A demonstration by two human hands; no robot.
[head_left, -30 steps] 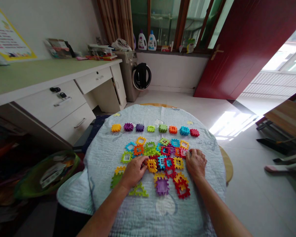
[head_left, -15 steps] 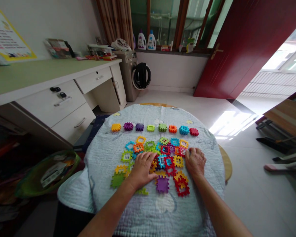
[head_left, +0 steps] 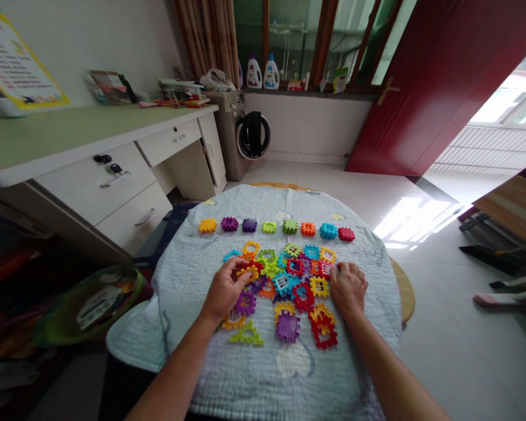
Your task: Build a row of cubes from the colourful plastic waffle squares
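Observation:
My left hand [head_left: 224, 290] is closed at the left side of a pile of plastic interlocking building tiles, pinching a yellow tile [head_left: 247, 272] with a red tile [head_left: 258, 265] against it. My right hand [head_left: 349, 286] lies on the cloth at the pile's right edge, fingers loosely bent and apart, close to a red tile with a white window lattice [head_left: 325, 269]. Between the hands are a blue window tile [head_left: 283, 283], a red frame [head_left: 303, 296] and a yellow lattice tile [head_left: 319, 286]. Nearer me lie a solid purple tile [head_left: 288, 326] and a green triangular tile [head_left: 247, 334].
Beyond the pile runs a row of several assembled blocks, from a yellow block [head_left: 207, 225] to a red block [head_left: 346, 234]. A pale cloth [head_left: 245, 380] covers the round table. A desk [head_left: 92, 134] stands left, with a green basket [head_left: 81, 333] below.
My left hand has moved left and drawn back from over the pile's middle, now holding the yellow and red tiles. Tiles beneath it have shifted. My right hand has stayed put.

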